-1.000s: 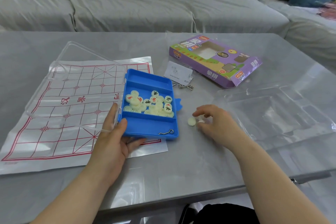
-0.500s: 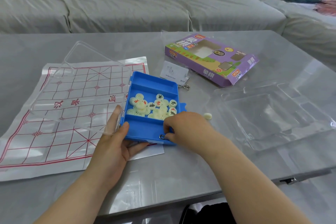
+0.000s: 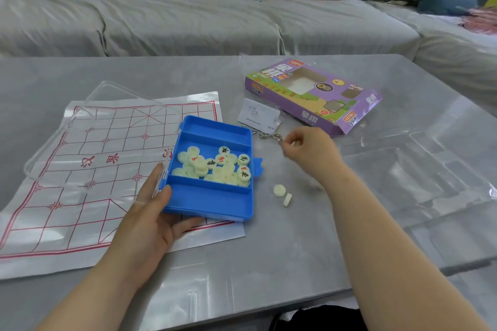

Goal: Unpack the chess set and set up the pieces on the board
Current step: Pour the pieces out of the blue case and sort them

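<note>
Head camera: single wide-angle view, worn by the person, looking forward and down.

Viewpoint sits above the near edge of the grey table (image 3: 269, 263), close enough that both forearms enter from the bottom corners and fill the near field. It faces across the table toward a sofa (image 3: 188, 16) along the far side. Blue tray (image 3: 209, 196) lies near centre, paper board (image 3: 80, 169) to the left, purple box (image 3: 314, 94) far right of centre, clear plastic insert (image 3: 419, 169) at right. Straight edges bow toward the frame borders, as a wide lens gives. No second view is supplied, so no scene overlap to list.
</note>
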The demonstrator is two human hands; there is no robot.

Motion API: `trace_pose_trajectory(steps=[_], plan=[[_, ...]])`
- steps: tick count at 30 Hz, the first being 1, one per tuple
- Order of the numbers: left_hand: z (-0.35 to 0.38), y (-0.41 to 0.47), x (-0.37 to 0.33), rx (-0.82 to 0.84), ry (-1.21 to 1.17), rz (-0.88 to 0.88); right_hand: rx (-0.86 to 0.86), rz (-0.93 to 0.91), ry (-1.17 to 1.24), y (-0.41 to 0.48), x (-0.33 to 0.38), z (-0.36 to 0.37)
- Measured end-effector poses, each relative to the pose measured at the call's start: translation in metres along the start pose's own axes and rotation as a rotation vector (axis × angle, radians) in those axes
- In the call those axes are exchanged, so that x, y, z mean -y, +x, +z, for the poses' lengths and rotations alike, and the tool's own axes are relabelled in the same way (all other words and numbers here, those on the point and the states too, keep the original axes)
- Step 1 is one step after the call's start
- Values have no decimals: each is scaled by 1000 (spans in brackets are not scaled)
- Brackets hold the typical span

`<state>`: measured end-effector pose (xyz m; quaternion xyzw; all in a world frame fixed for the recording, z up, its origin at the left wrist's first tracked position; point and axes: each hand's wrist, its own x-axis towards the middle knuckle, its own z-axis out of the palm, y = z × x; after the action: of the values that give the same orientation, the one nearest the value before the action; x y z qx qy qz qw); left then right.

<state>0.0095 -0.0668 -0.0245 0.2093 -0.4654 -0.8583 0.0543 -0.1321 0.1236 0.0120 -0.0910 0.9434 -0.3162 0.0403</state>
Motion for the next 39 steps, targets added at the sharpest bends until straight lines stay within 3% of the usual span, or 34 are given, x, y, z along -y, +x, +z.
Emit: trace_pose_trajectory(steps=[3,9,12,15,18,23,26,28,31,36,39], plan=[[-4,3,2,10,20,-20,17,95,-184,21,-7,11],[-9,6,6,33,8,-2,42,43,-307,41,2,27],[-10,5,5,60,-14,-3,-53,16,-230,31,-2,16],[-9,4,4,53,-40,0,-180,-22,-425,8,-16,-3],[-8,2,3,63,-39,14,-146,76,-551,-18,-37,-16],[-6,-3,2,56,-44,12,-150,158,-425,-29,-54,-23],[-3,-9,1,55,-43,24,-252,-36,-227,-41,-32,-17],[0,-15,5,69,-49,31,-122,-245,-64,-57,-3,-6],[9,-24,13,98,-80,47,164,-429,-61,-72,33,18],[17,-30,25,83,-122,45,264,-391,20,-59,48,41],[18,-28,28,63,-111,44,276,-392,-64,-53,47,54]])
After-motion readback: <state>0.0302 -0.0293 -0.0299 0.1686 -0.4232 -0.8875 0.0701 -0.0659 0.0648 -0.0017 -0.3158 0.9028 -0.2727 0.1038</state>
